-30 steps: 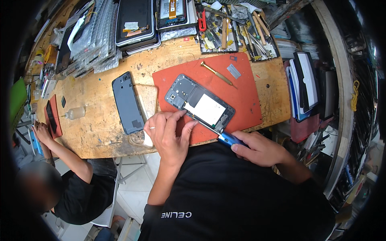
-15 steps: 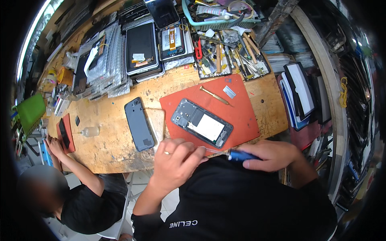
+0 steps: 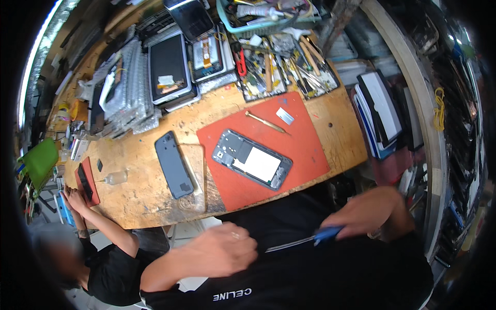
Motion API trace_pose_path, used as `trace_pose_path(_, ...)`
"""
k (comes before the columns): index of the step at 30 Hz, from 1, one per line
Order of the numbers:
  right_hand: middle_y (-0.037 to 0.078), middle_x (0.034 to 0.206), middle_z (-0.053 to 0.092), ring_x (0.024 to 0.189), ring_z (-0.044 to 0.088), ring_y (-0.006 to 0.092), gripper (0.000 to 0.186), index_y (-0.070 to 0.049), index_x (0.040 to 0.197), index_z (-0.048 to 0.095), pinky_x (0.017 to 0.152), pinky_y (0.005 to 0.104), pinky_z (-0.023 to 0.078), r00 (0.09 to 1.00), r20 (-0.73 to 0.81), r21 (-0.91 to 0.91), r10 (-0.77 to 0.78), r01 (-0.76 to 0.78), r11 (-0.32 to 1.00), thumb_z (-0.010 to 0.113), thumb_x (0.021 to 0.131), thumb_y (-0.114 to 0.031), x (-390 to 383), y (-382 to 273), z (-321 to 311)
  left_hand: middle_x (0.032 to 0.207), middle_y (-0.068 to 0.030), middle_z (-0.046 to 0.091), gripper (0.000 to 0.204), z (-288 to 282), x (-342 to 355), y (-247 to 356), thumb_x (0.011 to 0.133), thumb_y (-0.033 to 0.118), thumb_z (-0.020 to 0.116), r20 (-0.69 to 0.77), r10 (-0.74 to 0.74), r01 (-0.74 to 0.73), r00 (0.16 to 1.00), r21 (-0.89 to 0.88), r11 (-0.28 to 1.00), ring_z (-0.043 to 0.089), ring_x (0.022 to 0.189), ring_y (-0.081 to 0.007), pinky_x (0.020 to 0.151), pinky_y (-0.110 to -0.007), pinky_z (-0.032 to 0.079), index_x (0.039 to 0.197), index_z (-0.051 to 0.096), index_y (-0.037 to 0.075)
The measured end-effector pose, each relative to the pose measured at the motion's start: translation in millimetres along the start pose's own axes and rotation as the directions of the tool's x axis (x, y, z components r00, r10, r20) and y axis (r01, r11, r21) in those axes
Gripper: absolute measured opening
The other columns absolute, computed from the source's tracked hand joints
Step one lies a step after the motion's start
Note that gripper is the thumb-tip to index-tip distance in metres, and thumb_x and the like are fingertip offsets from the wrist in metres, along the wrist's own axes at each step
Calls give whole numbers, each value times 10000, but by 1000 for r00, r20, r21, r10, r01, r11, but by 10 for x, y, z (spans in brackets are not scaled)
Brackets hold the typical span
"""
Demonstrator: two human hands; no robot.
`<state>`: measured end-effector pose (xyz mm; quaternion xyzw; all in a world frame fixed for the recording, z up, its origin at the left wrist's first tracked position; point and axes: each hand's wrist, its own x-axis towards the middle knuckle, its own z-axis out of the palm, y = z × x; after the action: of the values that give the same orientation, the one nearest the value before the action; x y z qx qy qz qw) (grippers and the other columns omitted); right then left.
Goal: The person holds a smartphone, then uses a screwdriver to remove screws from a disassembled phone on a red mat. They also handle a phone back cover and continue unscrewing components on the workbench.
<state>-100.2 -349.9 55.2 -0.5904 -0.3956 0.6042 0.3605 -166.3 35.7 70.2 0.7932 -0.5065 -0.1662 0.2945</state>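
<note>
My right hand (image 3: 361,214), in the lower right, grips a blue-handled tool (image 3: 326,235) whose thin metal shaft points left across my black shirt. My left hand (image 3: 225,249) is curled and blurred by the shaft's tip, below the table's edge; I cannot make out what its fingers hold. Above them, on the red mat (image 3: 310,155), lies an opened phone (image 3: 252,165) with a white panel showing, with a brass screwdriver (image 3: 267,122) and small metal piece (image 3: 285,116) behind it. Left of the mat, a grey phone back (image 3: 173,163) rests beside a clear case (image 3: 197,201).
At the wooden table's (image 3: 134,212) back sit stacked devices (image 3: 168,62), tool trays (image 3: 263,77) and a basket (image 3: 263,26). A bottle (image 3: 116,177) stands left. A co-worker (image 3: 111,268) sits at lower left, hands by a red pad. A metal frame (image 3: 413,93) borders the right.
Both my hands have moved down, off the table's edge and away from the opened phone, taking the blue tool along; the phone stays on the mat. The view has shifted too.
</note>
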Motion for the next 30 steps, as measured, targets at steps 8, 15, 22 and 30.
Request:
trace_pose_path(8, 29, 739, 614, 573, 617, 115, 253, -30, 1228, 572, 538, 300, 492, 871, -394, 429, 294, -108, 897, 542, 1136, -264, -29, 510, 303, 858, -23, 614, 194, 476, 177, -261, 815, 159, 868, -457, -337, 411, 823, 70, 909, 588, 815, -254, 751, -403, 441, 949, 751, 81)
trace_pose_path(15, 32, 712, 551, 560, 544, 130, 260, -45, 1180, 564, 531, 323, 436, 895, -311, 522, 320, -120, 844, 522, 1148, -300, 84, 557, 467, 907, 4, 667, 213, 1037, 734, -368, 810, 125, 877, -640, -376, 465, 670, -32, 885, 612, 883, -238, 792, -392, 431, 1000, 785, 99)
trace_pose_path(22, 26, 695, 567, 604, 574, 137, 333, -18, 1316, 578, 569, 325, 465, 891, -373, 399, 259, -98, 912, 522, 1150, -301, 86, 575, 508, 866, 17, 677, 206, 1120, 730, -370, 774, 125, 908, -677, -362, 486, 640, -8, 874, 619, 875, -221, 769, -384, 422, 945, 794, 106)
trace_pose_path(30, 77, 806, 588, 725, 577, 183, 302, -25, 1259, 591, 681, 369, 470, 866, -375, 393, 331, -175, 903, 530, 1141, -297, 67, 503, 541, 865, 18, 678, 180, 1150, 769, -371, 787, 133, 903, -686, -356, 489, 634, -1, 872, 632, 904, -225, 788, -388, 412, 918, 782, 111)
